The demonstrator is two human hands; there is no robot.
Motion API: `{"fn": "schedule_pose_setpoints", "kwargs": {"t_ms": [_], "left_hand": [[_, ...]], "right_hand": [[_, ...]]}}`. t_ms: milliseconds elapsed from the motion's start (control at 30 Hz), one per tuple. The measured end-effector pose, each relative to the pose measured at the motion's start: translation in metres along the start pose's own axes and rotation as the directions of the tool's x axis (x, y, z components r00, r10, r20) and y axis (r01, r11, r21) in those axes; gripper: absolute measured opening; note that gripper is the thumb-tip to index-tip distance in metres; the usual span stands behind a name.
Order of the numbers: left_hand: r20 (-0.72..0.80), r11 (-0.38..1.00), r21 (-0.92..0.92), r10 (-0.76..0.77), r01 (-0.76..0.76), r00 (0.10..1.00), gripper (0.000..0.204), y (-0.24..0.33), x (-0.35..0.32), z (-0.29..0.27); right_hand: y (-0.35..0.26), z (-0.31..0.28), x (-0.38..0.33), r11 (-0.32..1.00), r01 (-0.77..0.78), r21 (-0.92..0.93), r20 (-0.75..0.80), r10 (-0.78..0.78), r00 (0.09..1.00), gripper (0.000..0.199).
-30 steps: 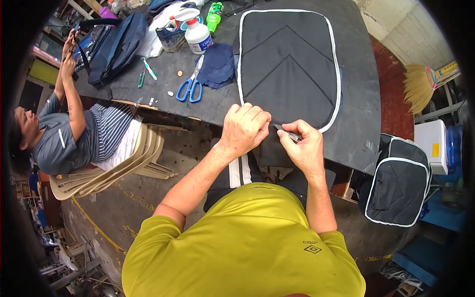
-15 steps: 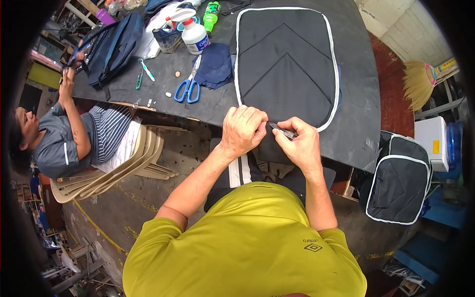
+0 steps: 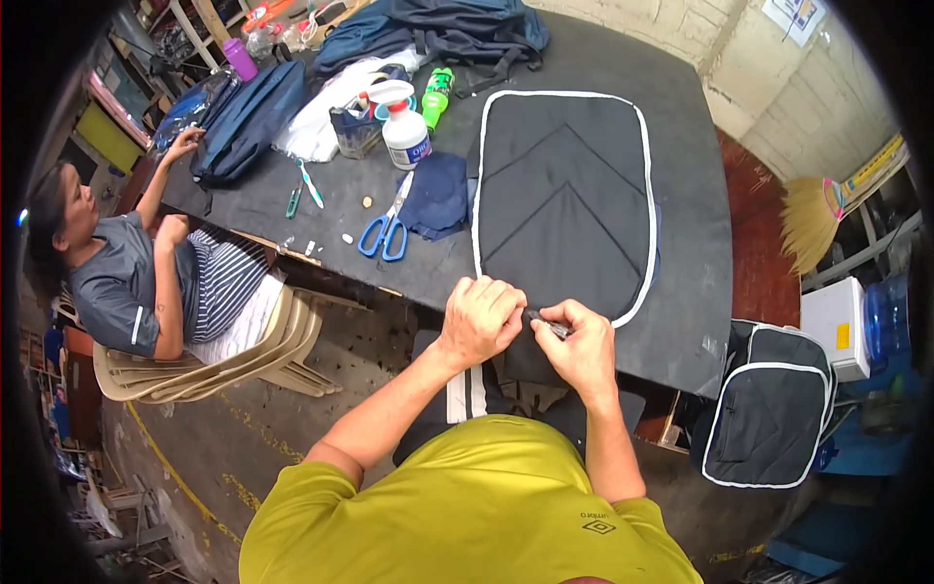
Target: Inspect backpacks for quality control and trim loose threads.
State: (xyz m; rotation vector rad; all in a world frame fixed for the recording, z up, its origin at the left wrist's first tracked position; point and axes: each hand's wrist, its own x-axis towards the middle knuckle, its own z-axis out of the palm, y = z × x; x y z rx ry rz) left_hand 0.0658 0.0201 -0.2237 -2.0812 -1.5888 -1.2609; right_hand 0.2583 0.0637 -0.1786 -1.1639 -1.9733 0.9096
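Note:
A black fabric panel with white piping and stitched chevron lines lies on the dark table. At its near edge, my left hand is closed in a pinch on the panel's black cloth. Close beside it, my right hand grips a small dark tool with a metallic glint, perhaps thread snips; the fingers cover most of it. Its tip points toward the left fingertips. Blue-handled scissors lie left of the panel, on a dark blue cloth piece.
Farther left on the table are a white spray bottle, a green bottle, a toothbrush and dark blue bags. A person sits at left on stacked chairs. A black backpack stands at right.
The view has tilted, so the table sits lower and more of its far side shows. My hands keep their closed grips at the panel's edge. The seated person's hands have moved apart.

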Motion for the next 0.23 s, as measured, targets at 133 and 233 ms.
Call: {"fn": "schedule_pose_setpoints", "kwargs": {"t_ms": [133, 233], "left_hand": [[-0.013, 1.000, 0.001, 0.004, -0.004, 1.000, 0.022, -0.0005, 0.0004, 0.0011], [0.002, 1.000, 0.029, 0.006, -0.006, 1.000, 0.021, -0.0021, 0.0005, 0.0029]], "right_hand": [[-0.0012, -0.0008, 0.0006, 1.000, -0.002, 0.017, 0.000, 0.002, 1.000, 0.020], [-0.0003, -0.0035, 0.0032, 1.000, -0.002, 0.009, 0.002, 0.002, 1.000, 0.020]]}}
